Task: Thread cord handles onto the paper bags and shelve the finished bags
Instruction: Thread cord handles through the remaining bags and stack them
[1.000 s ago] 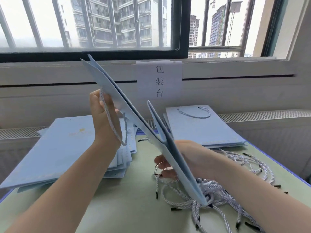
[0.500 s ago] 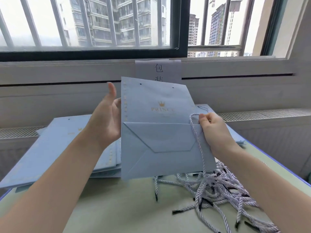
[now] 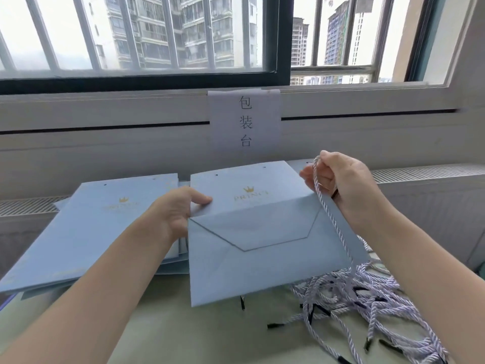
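From the head camera: the left hand (image 3: 178, 214) pinches the left edge of a flat-folded pale blue paper bag (image 3: 262, 248), thumb on top just beside the fold. The bag is held up over the pale green table (image 3: 183, 332), tilted back, with its folded bottom flap facing the camera and a gold crown logo above it. Two small punched holes show along its far top edge.

The right hand (image 3: 341, 185) is up at the bag's right corner, fingers curled round a white twisted cord (image 3: 333, 219). That cord runs down across the bag's right edge into the loose heap of white cords with black tips (image 3: 367, 298) lying on the table at the right.

To the left, a stack of flat pale blue bags (image 3: 91, 232) lies on the table, partly under the left forearm. Behind the held bag, another blue bag peeks out by the right hand. On the wall hangs a white paper sign with black characters (image 3: 245, 122), below a barred window (image 3: 157, 35).
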The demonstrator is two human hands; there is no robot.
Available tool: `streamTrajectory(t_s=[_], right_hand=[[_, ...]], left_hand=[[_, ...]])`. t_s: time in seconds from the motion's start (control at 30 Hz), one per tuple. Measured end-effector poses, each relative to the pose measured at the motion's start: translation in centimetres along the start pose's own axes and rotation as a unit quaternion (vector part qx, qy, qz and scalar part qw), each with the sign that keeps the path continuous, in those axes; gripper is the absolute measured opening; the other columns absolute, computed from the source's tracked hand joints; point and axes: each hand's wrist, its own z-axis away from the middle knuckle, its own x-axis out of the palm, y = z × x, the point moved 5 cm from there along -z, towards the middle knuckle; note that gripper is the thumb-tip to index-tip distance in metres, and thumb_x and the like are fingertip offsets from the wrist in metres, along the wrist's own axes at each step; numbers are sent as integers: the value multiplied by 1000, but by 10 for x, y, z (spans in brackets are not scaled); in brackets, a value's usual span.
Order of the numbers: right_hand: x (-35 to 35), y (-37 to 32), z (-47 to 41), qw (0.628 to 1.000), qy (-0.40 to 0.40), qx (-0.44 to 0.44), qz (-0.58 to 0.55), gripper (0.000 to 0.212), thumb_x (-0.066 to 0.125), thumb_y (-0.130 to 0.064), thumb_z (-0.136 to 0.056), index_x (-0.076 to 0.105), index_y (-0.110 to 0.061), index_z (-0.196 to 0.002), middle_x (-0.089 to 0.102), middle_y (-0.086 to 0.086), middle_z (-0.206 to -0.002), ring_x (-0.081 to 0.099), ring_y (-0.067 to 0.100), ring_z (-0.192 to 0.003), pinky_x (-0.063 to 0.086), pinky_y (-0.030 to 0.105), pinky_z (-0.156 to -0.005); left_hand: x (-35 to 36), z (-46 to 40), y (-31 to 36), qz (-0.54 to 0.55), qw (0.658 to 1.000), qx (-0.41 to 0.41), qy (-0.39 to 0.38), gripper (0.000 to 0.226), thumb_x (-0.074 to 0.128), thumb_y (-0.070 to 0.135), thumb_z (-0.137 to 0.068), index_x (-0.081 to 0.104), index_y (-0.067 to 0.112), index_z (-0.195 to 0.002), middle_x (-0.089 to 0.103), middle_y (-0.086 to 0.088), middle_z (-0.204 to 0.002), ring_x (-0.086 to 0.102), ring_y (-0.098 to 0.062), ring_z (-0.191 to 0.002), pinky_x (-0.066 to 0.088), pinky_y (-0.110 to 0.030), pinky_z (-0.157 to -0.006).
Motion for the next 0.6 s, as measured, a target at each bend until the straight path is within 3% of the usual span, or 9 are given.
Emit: streamTrajectory(t_s=[0.07,0.2,0.3,0.37,0.43,0.53,0.6], right_hand=[[-8,3,-3,995,14,-11,96,29,45,-19,-99,54,-12,-72,59,-2,-57,63,7,-58,51,25,-69],[-16,11,-5,978,7,-3,207,24,45,-14,-98,62,-12,-81,48,-1,-63,54,2,-45,49,13,-52],[-15,19,-5,959,-4,-8,284,21,48,-14,-97,63,-10,-83,53,-2,-62,54,3,-46,43,11,-46],[-9,25,-4,950,-26,-9,311,18,48,-12,-96,61,-8,-84,61,2,-66,56,6,-49,44,14,-49],[-3,33,-1,946,-57,-11,318,15,50,-10,-96,58,-11,-84,66,4,-70,58,9,-53,45,18,-53],[5,41,4,928,-87,-37,361,11,52,-11,-95,58,-16,-88,71,1,-77,62,9,-61,42,11,-52],[9,41,7,912,-106,-55,392,17,49,-9,-94,59,-21,-90,71,-1,-79,63,10,-66,42,9,-54]], left_hand=[[7,0,-8,-13,997,-42,-56,28,42,-8,-88,55,-5,-113,68,-19,-97,71,-29,-66,58,-42,-54],[21,5,-18,-103,985,-59,-127,36,44,-13,-85,55,-1,-117,70,-18,-103,71,-30,-77,60,-40,-61],[26,5,-22,-198,975,-29,-93,65,49,-13,-88,28,15,-143,59,-26,-120,70,-26,-61,57,-36,-49],[27,4,-22,-267,961,-10,-71,78,53,-8,-90,15,25,-149,57,-27,-118,65,-21,-49,53,-29,-43],[28,2,-22,-322,944,3,-65,79,57,-1,-90,14,29,-149,57,-23,-120,64,-20,-54,55,-29,-47],[28,0,-21,-374,926,32,-41,74,59,6,-91,17,32,-147,48,-21,-135,62,-20,-63,56,-29,-50],[31,1,-22,-404,913,50,-32,71,57,10,-93,18,32,-148,50,-17,-133,60,-20,-70,55,-28,-51]])
